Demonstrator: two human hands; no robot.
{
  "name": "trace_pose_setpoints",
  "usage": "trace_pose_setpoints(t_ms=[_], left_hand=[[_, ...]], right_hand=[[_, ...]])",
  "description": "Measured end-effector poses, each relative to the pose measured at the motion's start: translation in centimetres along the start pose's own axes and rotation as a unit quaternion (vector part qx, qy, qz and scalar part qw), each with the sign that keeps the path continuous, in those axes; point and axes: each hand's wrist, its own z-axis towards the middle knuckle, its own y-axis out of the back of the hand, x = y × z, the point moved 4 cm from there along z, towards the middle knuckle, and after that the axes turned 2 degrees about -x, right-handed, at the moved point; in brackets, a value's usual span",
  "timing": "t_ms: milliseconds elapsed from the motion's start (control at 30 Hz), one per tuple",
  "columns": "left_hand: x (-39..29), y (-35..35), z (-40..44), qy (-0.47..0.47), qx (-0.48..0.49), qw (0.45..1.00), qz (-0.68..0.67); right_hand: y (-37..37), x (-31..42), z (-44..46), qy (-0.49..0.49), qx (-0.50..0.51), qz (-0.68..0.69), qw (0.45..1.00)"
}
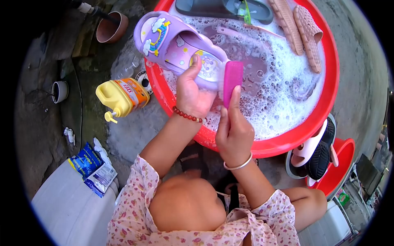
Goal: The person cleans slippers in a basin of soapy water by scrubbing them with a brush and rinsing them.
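My left hand grips a purple slipper with a rainbow and cloud decoration on its strap, thumb on the insole and palm under the heel. Between the fingers of my right hand is a pink brush, its white bristles against the slipper's heel edge. Both are held above a large red basin of foamy water. A grey slipper and two pinkish-tan slippers lie at the basin's far side, near a green-tipped object.
A yellow jug with a pump stands left of the basin. Blue packets rest on a pale surface at lower left. More slippers lean by a smaller red basin at right. Two pots are at upper left.
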Motion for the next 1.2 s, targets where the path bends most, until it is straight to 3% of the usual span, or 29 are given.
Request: trace_pose_setpoints(t_ms=[33,200,367,500,533,667,800,933,1033,1200], left_hand=[[-0.6,-0.4,0.2,0.002,-0.041,0.999,0.013],[2.0,-0.4,-2.7,0.016,-0.031,0.999,0.033],[-1.5,-0.3,-0.1,-0.018,-0.042,0.999,-0.002],[0.8,0.2,-2.2,-0.023,-0.033,0.998,0.047],[1.5,0.4,-2.7,-0.007,-0.072,0.995,0.071],[-1.0,1.3,0.2,0.018,0.036,0.999,0.008],[0.1,1.5,-1.2,-0.024,0.023,0.992,0.123],[1.4,1.9,-0.2,0.062,0.024,0.994,0.091],[-0.8,2.3,0.8,0.087,0.108,0.985,0.100],[1.9,1.4,-1.2,0.090,0.033,0.995,0.015]], right_hand=[[-0.5,0.6,-1.5,-0.004,0.019,0.000,1.000],[0.7,-0.7,3.6,-0.040,-0.003,-0.020,0.999],[-0.6,0.6,-1.4,0.000,0.024,0.012,1.000],[0.9,0.5,3.1,-0.034,-0.002,0.051,0.998],[1.4,0.1,3.9,-0.039,-0.003,0.038,0.999],[1.1,1.2,0.8,-0.031,0.012,0.056,0.998],[2.5,1.0,3.7,-0.016,0.030,0.059,0.998],[3.6,1.2,4.6,-0.021,0.066,0.049,0.996],[3.3,1.8,2.6,-0.019,0.092,0.060,0.994],[3.1,0.4,5.6,-0.051,0.070,0.139,0.986]])
